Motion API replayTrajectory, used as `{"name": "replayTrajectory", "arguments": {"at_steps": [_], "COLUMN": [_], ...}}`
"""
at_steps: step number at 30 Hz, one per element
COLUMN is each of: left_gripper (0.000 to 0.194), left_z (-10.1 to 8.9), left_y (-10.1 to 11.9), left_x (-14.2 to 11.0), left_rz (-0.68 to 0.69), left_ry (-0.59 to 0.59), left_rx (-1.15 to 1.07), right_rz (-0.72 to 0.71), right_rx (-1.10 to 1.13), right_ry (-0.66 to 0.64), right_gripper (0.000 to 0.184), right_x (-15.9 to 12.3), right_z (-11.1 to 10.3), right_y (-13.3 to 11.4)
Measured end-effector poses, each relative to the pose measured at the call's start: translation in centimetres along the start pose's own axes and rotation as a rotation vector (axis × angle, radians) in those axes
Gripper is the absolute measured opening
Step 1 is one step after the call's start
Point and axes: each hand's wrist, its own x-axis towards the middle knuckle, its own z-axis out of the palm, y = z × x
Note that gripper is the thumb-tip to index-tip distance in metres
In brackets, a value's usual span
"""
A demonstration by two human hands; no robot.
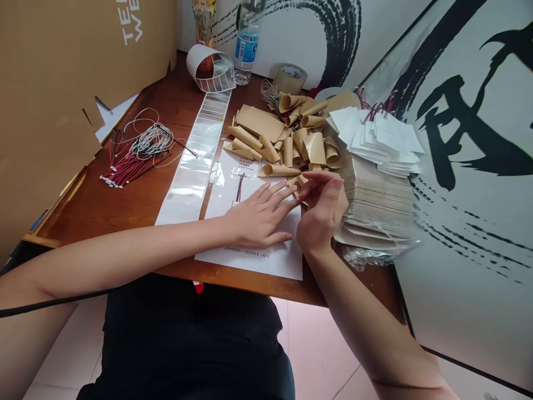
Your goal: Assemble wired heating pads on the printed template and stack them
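Note:
My left hand (264, 216) lies flat, fingers spread, over a printed white sheet (287, 266) near the table's front edge. Part of a red-and-black wire (240, 188) shows on that sheet beyond the hand, the rest of it covered. My right hand (320, 214) is curled beside the sheet's right edge, its fingers close to the left fingertips. What it holds, if anything, is hidden. Just past both hands is a heap of rolled brown paper pieces (288, 150).
A label strip (195, 144) runs from its roll (210, 69) along the table. At left lies a bundle of connector wires (145, 147). Stacked brown cards (378, 200) carry white paper packets (377, 133) at right. Behind stand a water bottle (246, 50) and tape (290, 79); a cardboard box (83, 83) flanks the left.

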Motion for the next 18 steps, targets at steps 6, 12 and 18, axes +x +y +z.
{"name": "replayTrajectory", "arguments": {"at_steps": [6, 12, 18], "left_gripper": [0.036, 0.026, 0.029], "left_z": [-4.6, -8.7, -8.4], "left_y": [-2.0, -3.8, -3.2], "left_x": [-0.2, -1.4, -1.5], "left_rz": [-0.286, -0.782, -0.858], "left_ry": [0.348, 0.277, 0.292], "left_rx": [-0.519, -0.805, -1.109], "right_rz": [0.194, 0.488, 0.420], "right_rx": [0.083, -0.002, -0.092], "right_ry": [-0.013, -0.373, -0.437], "right_gripper": [0.039, 0.036, 0.033], "right_x": [1.1, 0.6, -0.1], "right_z": [-0.2, 0.4, 0.9], "right_y": [0.7, 0.5, -0.4]}}
